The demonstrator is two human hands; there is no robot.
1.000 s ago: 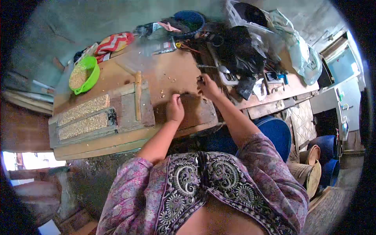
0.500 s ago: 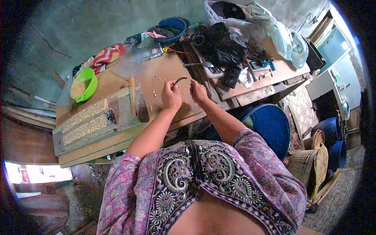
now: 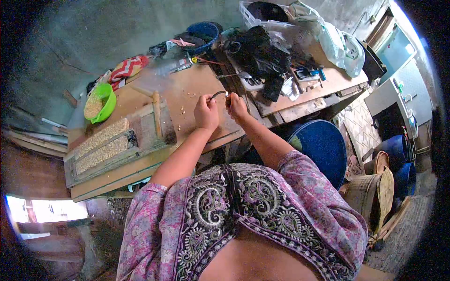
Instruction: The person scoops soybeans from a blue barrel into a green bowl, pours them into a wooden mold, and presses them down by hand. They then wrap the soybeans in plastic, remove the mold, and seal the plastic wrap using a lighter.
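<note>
Both hands have come together since a second ago. Then the left hand (image 3: 206,114) lay low on the wooden worktop (image 3: 187,91) near the scattered pale kernels (image 3: 185,111) and the right hand (image 3: 237,107) reached toward 1 o'clock, at the clutter. Now they sit side by side, lifted just off the board. A thin, dark, curved strip (image 3: 216,95) bridges them: the left hand's fingers are pinched on one end, the right hand's fingers closed on the other, at about 12 o'clock from the knuckles. I judge the fetching is over and the work on the strip has begun.

At 9 o'clock of the hands lies a wooden tray (image 3: 105,140) filled with pale grain, and at 10 o'clock a green plastic bowl (image 3: 100,101) of the same.
</note>
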